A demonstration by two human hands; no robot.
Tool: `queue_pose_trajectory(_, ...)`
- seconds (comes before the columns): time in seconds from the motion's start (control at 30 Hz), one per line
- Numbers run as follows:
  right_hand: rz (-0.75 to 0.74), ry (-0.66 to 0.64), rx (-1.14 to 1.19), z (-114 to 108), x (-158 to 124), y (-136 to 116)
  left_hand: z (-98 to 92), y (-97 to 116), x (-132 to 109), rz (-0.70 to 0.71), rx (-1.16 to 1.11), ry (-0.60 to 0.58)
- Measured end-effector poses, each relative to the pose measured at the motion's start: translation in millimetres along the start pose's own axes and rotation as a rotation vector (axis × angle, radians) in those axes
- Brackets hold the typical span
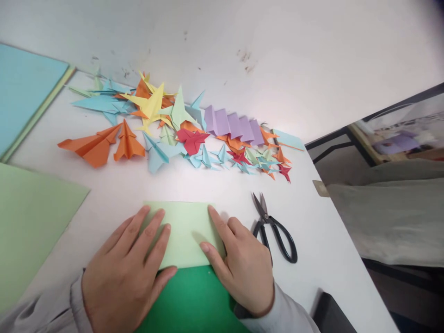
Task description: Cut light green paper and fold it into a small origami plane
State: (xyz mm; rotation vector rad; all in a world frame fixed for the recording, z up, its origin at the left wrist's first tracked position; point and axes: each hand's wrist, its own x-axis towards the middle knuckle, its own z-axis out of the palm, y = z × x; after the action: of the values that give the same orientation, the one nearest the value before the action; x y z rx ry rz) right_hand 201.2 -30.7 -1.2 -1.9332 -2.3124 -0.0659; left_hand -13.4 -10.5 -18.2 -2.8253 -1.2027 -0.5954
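Observation:
A light green sheet of paper (187,231) lies flat in front of me, its lower edge against a darker green surface (187,300). My left hand (128,263) rests open on the left part of the sheet, fingers spread. On the right edge, my right hand (243,259) touches the paper with index finger and thumb stretched apart; its other fingers are curled under. Just right of that hand are black-handled scissors (267,222), blades slightly apart, with part of one handle hidden behind the hand.
Many folded paper planes (152,106) crowd the back of the white table (222,189), beside a pleated purple paper (234,125). Large blue sheets (27,92) and a green sheet (34,222) lie left. A black object (331,314) sits at front right, near the table's edge.

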Motion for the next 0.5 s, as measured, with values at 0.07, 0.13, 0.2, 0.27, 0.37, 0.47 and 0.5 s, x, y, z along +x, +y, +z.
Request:
queue_pose_trajectory(0.07, 0.002, -0.002, 0.001, 0.0, -0.1, 0.0, -0.4, -0.7, 0.2, 0.005, 0.011, -0.002)
queue_pose_trajectory(0.13, 0.006, -0.010, 0.003, 0.2, -0.1, 0.1, -0.2, -1.1, 0.1, 0.007, 0.015, -0.004)
queue_pose_trajectory(0.2, 0.011, -0.017, 0.002, 0.5, -0.2, 0.4, 0.5, -1.1, -0.1, 0.000, 0.009, -0.007)
queue_pose_trajectory(0.27, 0.013, -0.023, 0.005, 0.8, -0.2, 0.7, 1.2, -0.9, -0.4, -0.005, 0.002, -0.011)
queue_pose_trajectory(0.37, 0.006, -0.018, 0.016, 1.1, 0.0, 0.8, 2.2, 0.0, -0.2, -0.011, -0.003, -0.002)
queue_pose_trajectory(0.47, -0.011, -0.009, 0.007, 0.5, 0.0, 0.2, 2.7, 1.4, 0.5, -0.020, -0.009, 0.010)
queue_pose_trajectory(0.5, -0.014, -0.014, -0.009, 0.1, 0.0, 0.1, 2.6, 1.9, 0.7, -0.024, -0.013, 0.010)
